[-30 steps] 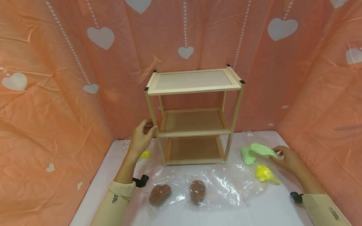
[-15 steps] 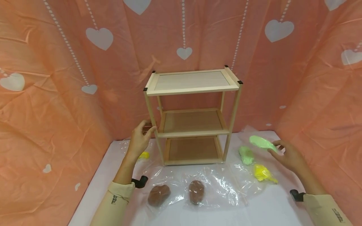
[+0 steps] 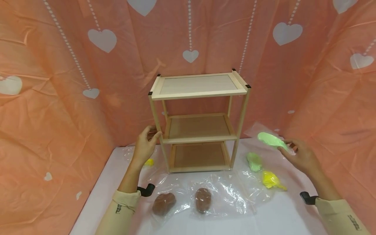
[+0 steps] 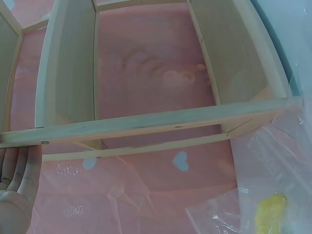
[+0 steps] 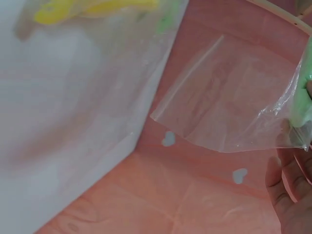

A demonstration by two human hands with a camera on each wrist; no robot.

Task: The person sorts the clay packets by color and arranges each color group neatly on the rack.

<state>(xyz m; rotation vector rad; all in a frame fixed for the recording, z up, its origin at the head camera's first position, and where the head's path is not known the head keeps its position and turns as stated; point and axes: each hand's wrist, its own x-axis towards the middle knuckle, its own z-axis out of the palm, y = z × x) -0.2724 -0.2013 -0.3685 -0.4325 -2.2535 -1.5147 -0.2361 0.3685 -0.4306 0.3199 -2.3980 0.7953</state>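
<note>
A wooden three-tier shelf (image 3: 202,140) stands at the middle of the back. My left hand (image 3: 146,143) holds its front left post at the middle tier; in the left wrist view the fingers (image 4: 22,168) lie against the post (image 4: 146,121). Off to the right, my right hand (image 3: 302,156) pinches a clear bag with a light green piece (image 3: 271,139) in it, raised above the table. The right wrist view shows the bag (image 5: 229,97) spread out from the hand (image 5: 295,195). Below it lie another green piece (image 3: 254,161) and a yellow piece (image 3: 271,180) in clear plastic.
Two brown lumps (image 3: 164,204) (image 3: 203,199) in clear bags lie in front of the shelf. A small yellow piece (image 3: 149,162) is beside its left post. Pink cloth (image 3: 126,85) with white hearts stands behind and at both sides of the white table (image 3: 232,225).
My right hand has lifted the bagged green piece up and away from the other green piece. The left hand keeps its hold on the post, and the view has shifted slightly.
</note>
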